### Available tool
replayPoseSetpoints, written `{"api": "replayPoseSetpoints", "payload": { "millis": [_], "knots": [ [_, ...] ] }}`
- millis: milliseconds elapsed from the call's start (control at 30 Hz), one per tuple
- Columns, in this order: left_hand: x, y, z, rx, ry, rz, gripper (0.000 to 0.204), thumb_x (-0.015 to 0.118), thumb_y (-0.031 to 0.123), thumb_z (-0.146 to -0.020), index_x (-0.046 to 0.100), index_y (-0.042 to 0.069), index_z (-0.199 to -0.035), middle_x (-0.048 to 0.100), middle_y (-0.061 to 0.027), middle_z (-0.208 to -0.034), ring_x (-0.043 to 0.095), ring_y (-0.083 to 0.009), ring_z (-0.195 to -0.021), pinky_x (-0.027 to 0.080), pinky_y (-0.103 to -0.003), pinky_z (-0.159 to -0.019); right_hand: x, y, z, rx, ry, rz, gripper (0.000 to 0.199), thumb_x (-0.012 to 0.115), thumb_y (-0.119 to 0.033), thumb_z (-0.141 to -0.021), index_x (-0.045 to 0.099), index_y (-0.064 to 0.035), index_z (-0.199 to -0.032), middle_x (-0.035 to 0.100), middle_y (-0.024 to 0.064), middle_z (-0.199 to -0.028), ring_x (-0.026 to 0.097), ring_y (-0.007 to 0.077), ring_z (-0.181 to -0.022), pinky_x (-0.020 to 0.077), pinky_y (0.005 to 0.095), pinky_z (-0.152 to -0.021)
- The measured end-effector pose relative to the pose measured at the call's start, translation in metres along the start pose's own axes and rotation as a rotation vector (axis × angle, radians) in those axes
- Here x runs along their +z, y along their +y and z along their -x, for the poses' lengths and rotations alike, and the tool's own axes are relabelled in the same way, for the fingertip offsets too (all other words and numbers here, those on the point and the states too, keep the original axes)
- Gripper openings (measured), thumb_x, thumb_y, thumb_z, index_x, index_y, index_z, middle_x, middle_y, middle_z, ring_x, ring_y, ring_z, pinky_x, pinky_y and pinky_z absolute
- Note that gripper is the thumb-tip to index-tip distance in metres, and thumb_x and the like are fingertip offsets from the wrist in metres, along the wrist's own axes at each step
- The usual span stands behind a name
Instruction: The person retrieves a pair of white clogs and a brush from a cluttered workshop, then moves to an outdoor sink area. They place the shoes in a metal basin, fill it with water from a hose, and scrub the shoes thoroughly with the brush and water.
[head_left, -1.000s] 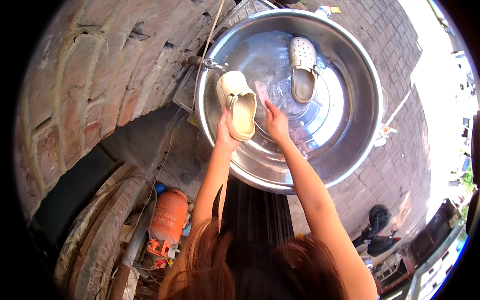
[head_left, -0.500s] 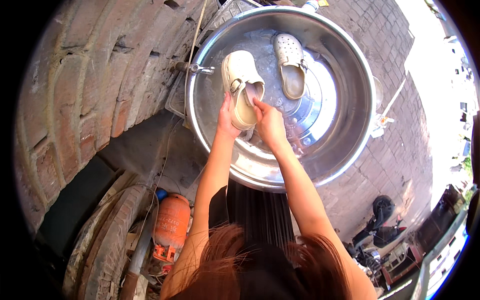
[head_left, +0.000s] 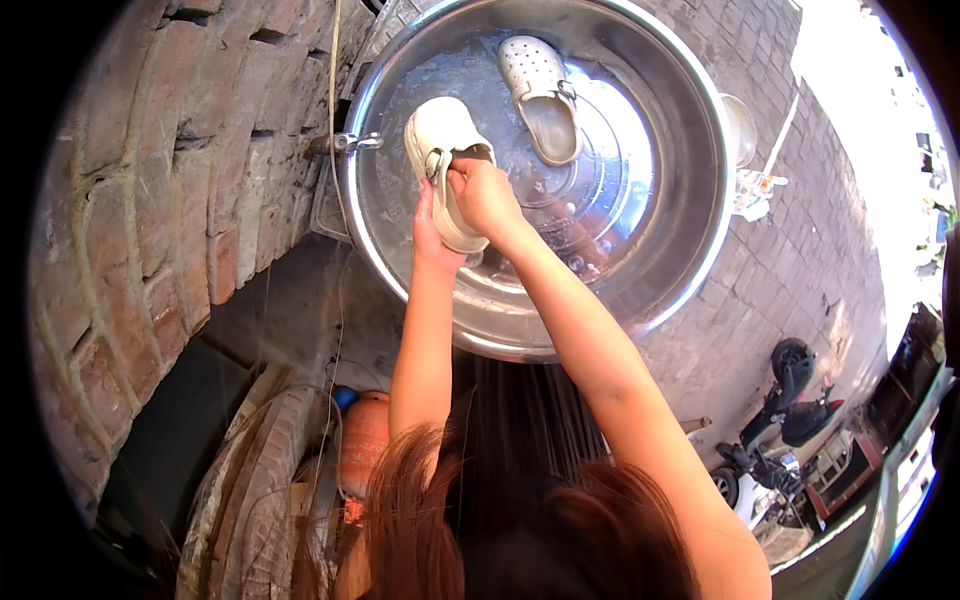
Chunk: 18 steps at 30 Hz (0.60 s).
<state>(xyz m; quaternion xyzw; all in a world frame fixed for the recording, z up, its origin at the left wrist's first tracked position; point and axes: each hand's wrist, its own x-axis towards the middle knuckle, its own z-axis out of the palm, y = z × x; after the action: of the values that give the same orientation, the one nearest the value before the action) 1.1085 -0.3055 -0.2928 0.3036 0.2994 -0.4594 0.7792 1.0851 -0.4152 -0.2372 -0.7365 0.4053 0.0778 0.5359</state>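
Observation:
A cream clog with a side strap is held over the near left part of a large metal basin, its toe pointing away from me. My left hand grips its left side and heel. My right hand is curled at the foot opening, its fingertips reaching inside. Whatever those fingers hold, if anything, is hidden. Beyond and to the right, a second cream clog with a perforated top lies in the basin, apart from both hands. Shallow water with some foam covers the basin floor.
A metal tap juts over the basin's left rim from beside a brick wall. An orange gas cylinder stands at lower left near an old tyre. A parked motorbike is at lower right on the paving.
My right hand has moved deeper into the clog's opening, its fingers now curled inside. My left hand keeps its hold. The whole view has shifted, so the basin sits further left and higher.

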Motion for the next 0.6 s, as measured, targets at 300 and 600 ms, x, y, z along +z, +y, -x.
{"api": "replayPoseSetpoints", "payload": {
  "millis": [300,600],
  "knots": [
    [0.041,0.018,0.002,0.094,0.16,-0.179,0.05,0.044,0.042,-0.097,0.046,0.006,-0.13,0.055,-0.0103,-0.125,0.055,-0.0264,-0.111,0.045,-0.041,-0.095,-0.018,0.004,0.021,-0.048,-0.006,0.252,0.028,0.048,-0.019,-0.089,0.065,-0.0128,-0.111,0.065,0.0219,-0.096,0.061,0.0396,-0.091,0.0485,0.0471,-0.08],
    [0.034,0.019,0.009,0.152,0.061,-0.172,0.049,0.047,0.039,-0.096,0.046,0.004,-0.13,0.056,-0.0105,-0.124,0.056,-0.0244,-0.11,0.046,-0.037,-0.094,-0.026,0.015,0.05,-0.053,0.046,0.063,0.03,0.05,-0.02,-0.09,0.064,-0.0139,-0.115,0.065,0.0217,-0.094,0.062,0.0388,-0.089,0.0491,0.0478,-0.08]
  ]
}}
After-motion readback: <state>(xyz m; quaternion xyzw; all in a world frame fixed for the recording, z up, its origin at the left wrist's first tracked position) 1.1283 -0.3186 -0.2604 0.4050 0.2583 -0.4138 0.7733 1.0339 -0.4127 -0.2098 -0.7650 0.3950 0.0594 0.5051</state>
